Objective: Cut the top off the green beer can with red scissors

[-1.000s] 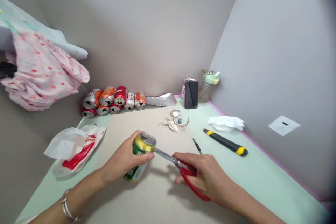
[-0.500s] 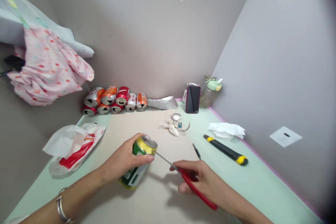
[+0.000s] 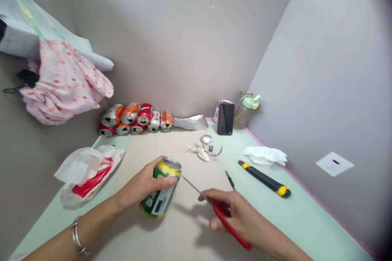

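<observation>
A green and yellow drink can [image 3: 162, 191] is gripped by my left hand [image 3: 147, 181], fingers wrapped behind it and thumb across its front. The can leans, its top tipped away to the right, and a short dark slit shows in the yellow band near the rim. My right hand [image 3: 235, 212] is closed round the red handles of a pair of scissors [image 3: 222, 216]. Their thin blades point at the upper part of the can, and the tip sits just off its right side. Beneath both hands lies a beige board [image 3: 134, 236].
Several empty cans [image 3: 143, 114] are stacked at the back wall beside a cut metal sheet [image 3: 191, 122]. A phone [image 3: 226, 119] and a bottle [image 3: 243, 114] stand at back right. A utility knife [image 3: 265, 178], a pen [image 3: 230, 180], tissues [image 3: 266, 155] and a plastic bag [image 3: 92, 179] lie around.
The scissor tip has come away from the can, leaving a small gap. My left hand has turned the can, so more of its front label and the slit show.
</observation>
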`<state>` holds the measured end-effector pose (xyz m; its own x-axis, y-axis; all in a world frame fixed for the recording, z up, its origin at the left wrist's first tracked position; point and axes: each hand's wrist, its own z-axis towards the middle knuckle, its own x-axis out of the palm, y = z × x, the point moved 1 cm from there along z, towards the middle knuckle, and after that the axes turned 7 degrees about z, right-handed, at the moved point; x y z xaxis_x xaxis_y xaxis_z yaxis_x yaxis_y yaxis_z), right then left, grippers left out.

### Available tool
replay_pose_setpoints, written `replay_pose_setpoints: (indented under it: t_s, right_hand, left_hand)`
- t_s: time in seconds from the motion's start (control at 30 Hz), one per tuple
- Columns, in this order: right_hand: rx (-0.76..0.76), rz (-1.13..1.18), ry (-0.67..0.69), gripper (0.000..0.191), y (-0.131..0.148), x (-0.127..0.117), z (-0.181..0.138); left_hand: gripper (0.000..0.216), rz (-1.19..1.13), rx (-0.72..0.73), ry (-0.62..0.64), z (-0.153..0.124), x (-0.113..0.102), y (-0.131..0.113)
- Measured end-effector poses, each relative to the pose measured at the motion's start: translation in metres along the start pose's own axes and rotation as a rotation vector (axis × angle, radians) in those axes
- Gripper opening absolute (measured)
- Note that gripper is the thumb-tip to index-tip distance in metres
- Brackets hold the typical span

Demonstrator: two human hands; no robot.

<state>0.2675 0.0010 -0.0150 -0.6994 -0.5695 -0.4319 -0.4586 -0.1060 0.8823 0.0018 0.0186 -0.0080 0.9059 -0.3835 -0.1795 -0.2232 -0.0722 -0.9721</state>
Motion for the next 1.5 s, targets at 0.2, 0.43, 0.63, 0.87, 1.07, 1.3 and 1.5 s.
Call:
replay_pose_setpoints:
  t_s: [0.2, 0.43, 0.63, 0.87, 1.07, 1.3, 1.5]
  right_hand:
    - [-0.056, -0.105, -0.044, 0.03, 0.005, 0.004, 0.001]
    - [-0.038, -0.181, -0.06, 0.029, 0.002, 0.005, 0.002]
    - [-0.091, -0.375, -0.133, 0.028, -0.008, 0.005, 0.004]
    - [-0.127, -0.414, -0.159, 0.039, -0.015, 0.005, 0.004]
    - [-0.141, -0.446, -0.166, 0.045, -0.018, 0.005, 0.004]
    - [-0.128, -0.461, -0.146, 0.04, -0.015, 0.006, 0.004]
    - [-0.15, -0.434, -0.145, 0.036, -0.015, 0.006, 0.004]
  left_hand:
    - [0.044, 0.048, 0.051, 0.001, 0.0, 0.0, 0.001]
    - [0.044, 0.097, 0.113, 0.029, -0.001, 0.003, -0.005]
    - [0.042, 0.28, 0.075, -0.096, -0.001, 0.004, -0.005]
    - [0.044, 0.227, 0.096, -0.075, 0.002, 0.001, 0.0]
    - [0.047, 0.207, 0.09, -0.058, 0.002, 0.0, 0.002]
    - [0.044, 0.185, 0.077, -0.04, 0.002, 0.002, 0.0]
    - [0.047, 0.211, 0.062, -0.032, 0.001, 0.005, 0.0]
